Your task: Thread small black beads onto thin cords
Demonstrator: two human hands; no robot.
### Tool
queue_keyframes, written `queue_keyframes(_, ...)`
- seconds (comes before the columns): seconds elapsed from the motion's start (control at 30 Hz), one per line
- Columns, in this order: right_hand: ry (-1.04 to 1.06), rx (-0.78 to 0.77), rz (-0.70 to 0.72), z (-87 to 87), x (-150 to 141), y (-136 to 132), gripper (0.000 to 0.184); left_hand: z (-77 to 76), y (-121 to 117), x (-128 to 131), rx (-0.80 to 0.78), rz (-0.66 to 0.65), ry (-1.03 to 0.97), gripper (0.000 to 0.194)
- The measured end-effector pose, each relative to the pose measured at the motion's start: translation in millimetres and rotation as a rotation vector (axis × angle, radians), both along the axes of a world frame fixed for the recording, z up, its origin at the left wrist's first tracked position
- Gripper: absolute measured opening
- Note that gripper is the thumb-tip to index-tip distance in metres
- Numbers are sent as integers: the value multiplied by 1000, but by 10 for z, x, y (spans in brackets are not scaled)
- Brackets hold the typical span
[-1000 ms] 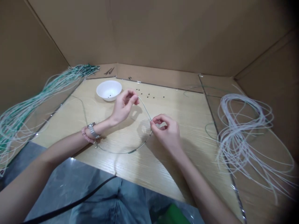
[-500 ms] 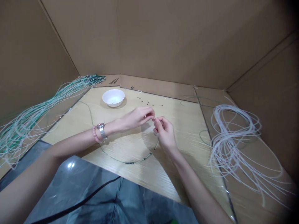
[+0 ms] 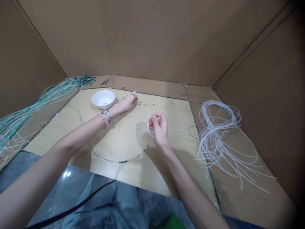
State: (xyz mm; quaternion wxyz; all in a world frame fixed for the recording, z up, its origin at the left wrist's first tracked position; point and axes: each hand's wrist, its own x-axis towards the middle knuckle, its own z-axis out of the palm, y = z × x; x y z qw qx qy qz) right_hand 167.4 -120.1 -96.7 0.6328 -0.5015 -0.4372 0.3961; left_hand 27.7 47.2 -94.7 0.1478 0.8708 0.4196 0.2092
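Note:
Pinched between the fingertips of my right hand [image 3: 159,127] is a thin green cord, its tip poking up just above them. The rest of the cord [image 3: 102,158] curves down and round to the left on the table, with several dark beads [image 3: 123,162] threaded along its lower part. My left hand [image 3: 128,101] is at the far side of the table with its fingers curled down to the surface, beside several loose dark beads [image 3: 144,105]. Whatever its fingertips hold is hidden. A white bowl [image 3: 103,98] with a small dark bead inside stands left of that hand.
A bundle of green and white cords [image 3: 51,95] lies along the left edge. Coiled white cords [image 3: 218,133] lie on the right. Small brown tools [image 3: 105,81] rest at the back left. Cardboard walls [image 3: 152,41] enclose the table [image 3: 171,159].
My left hand has moved away from my right hand, up and left to the loose beads. The right hand still pinches the cord. The view has shifted slightly to the right.

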Motion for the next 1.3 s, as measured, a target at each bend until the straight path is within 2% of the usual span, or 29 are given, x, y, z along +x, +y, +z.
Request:
queue_keyframes(0.2, 30, 5, 11, 24, -25, -19, 21, -22, 71, 10, -81, 23, -95, 11)
queue_keyframes(0.3, 46, 14, 12, 30, -32, -28, 20, 14, 1, 15, -151, 21, -206, 10)
queue_keyframes(0.4, 45, 29, 16, 31, -37, -47, 18, 50, -272, 17, -265, 0, -357, 12)
queue_keyframes(0.6, 18, 38, 66, 60, -90, -139, 13, 65, -1031, -55, -602, -125, -603, 28)
queue_keyframes(0.73, -7, 7, 87, 81, -114, -181, 11, 29, -1267, -59, -988, -130, -986, 28)
queue_keyframes(0.8, -23, -10, 98, 93, -116, -190, 12, -3, -1295, -57, -1080, -111, -1124, 26)
queue_keyframes(0.9, -67, -39, 129, 117, -124, -204, 13, -61, -1287, -73, -1069, -95, -1191, 21)
queue_keyframes(1.03, -188, -54, 134, 138, -150, -231, 16, -104, -1279, -103, -937, -79, -1152, 16)
queue_keyframes(1.2, -224, -53, 101, 122, -162, -243, 18, -56, -1306, -95, -822, -84, -1066, 16)
queue_keyframes(1.3, -247, -39, 108, 97, -156, -236, 19, -34, -1316, -90, -808, -89, -1052, 16)
